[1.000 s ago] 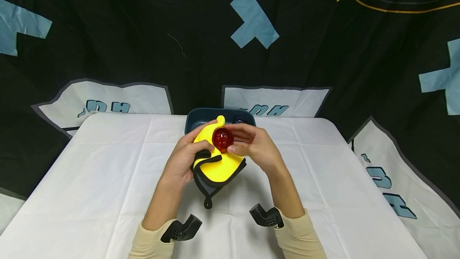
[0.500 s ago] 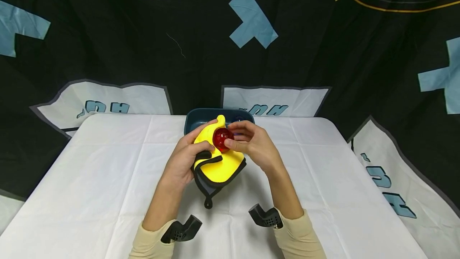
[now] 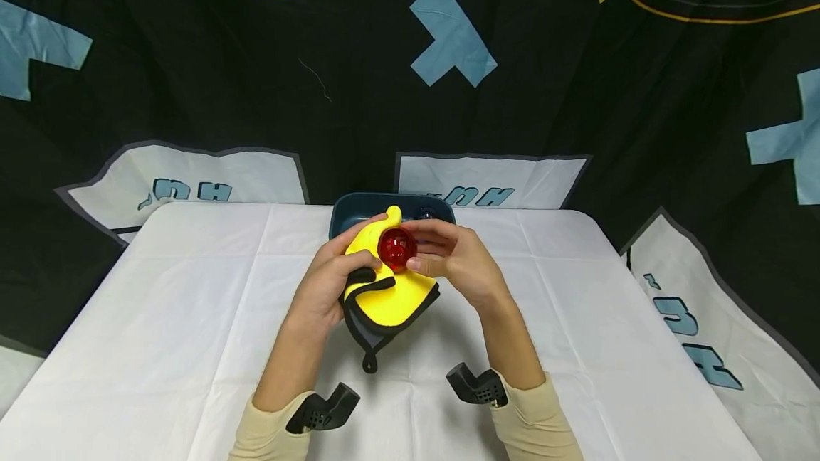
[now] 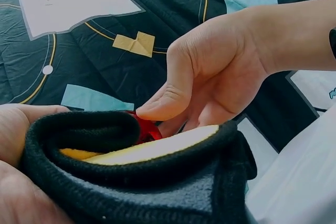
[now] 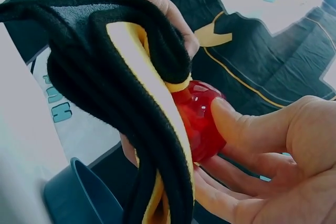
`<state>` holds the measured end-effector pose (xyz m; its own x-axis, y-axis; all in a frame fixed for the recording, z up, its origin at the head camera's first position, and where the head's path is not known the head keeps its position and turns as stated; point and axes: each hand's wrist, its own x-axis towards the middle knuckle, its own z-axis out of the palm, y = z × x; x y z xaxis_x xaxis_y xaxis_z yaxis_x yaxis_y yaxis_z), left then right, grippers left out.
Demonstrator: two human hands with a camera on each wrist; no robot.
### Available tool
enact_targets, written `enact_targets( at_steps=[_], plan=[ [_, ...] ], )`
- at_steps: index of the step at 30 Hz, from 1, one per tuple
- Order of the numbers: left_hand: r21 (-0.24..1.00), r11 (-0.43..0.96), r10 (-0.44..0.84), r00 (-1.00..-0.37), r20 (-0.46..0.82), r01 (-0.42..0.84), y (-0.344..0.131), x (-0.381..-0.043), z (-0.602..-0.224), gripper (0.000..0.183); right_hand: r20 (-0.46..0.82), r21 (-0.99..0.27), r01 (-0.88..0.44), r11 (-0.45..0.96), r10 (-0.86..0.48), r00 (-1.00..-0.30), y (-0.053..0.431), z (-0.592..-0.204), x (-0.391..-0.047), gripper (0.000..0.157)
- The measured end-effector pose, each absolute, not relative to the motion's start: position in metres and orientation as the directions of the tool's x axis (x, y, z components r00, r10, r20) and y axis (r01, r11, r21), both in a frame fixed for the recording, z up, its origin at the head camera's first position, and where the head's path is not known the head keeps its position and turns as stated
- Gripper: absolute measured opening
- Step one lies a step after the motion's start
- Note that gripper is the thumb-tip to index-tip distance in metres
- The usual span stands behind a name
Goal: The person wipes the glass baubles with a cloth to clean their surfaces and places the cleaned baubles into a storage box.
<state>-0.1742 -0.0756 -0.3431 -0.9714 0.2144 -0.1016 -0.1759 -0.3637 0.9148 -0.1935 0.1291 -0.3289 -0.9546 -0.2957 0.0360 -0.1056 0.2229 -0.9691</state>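
Observation:
A yellow cloth (image 3: 391,304) with a grey back, black edging and a small loop is bunched in my left hand (image 3: 320,283), above the table. A shiny, see-through red ball (image 3: 396,248) sits against the cloth's yellow side. The fingers and thumb of my right hand (image 3: 464,262) hold the ball from the right. In the right wrist view the thumb presses the red ball (image 5: 202,121) and the other fingers lie below it. The left wrist view shows only a sliver of the red ball (image 4: 148,131); folded cloth (image 4: 131,182) hides the rest.
Just beyond the hands a dark blue tub (image 3: 346,213) stands at the table's far edge. A dark, shiny round thing (image 3: 426,213) lies in it, partly hidden. White cloth covers the table (image 3: 192,347). Behind hangs a black printed sheet (image 3: 288,91).
The right thumb moved up onto the front of the red ball half a second ago, then back to its lower right side. The left hand and cloth have hardly moved.

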Motion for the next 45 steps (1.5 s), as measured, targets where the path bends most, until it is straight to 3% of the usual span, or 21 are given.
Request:
enact_targets(
  at_steps=[15,31,45],
  plan=[
    [0.922,-0.357,0.209,-0.975,-0.077,-0.15,-0.074,-0.173,-0.342,0.065,-0.035,-0.952,-0.015,0.305,-0.156,-0.987,0.123,-0.327,-0.194,0.039],
    [0.918,-0.362,0.201,-0.975,-0.091,-0.161,-0.077,-0.174,-0.342,0.064,0.08,-0.977,-0.15,0.151,-0.39,-0.917,0.131,-0.328,-0.193,0.051],
    [0.914,-0.37,0.219,-0.971,-0.092,-0.169,-0.076,-0.173,-0.34,0.065,0.021,-0.974,-0.065,0.216,-0.202,-0.979,0.122,-0.33,-0.194,0.044]
  ],
)
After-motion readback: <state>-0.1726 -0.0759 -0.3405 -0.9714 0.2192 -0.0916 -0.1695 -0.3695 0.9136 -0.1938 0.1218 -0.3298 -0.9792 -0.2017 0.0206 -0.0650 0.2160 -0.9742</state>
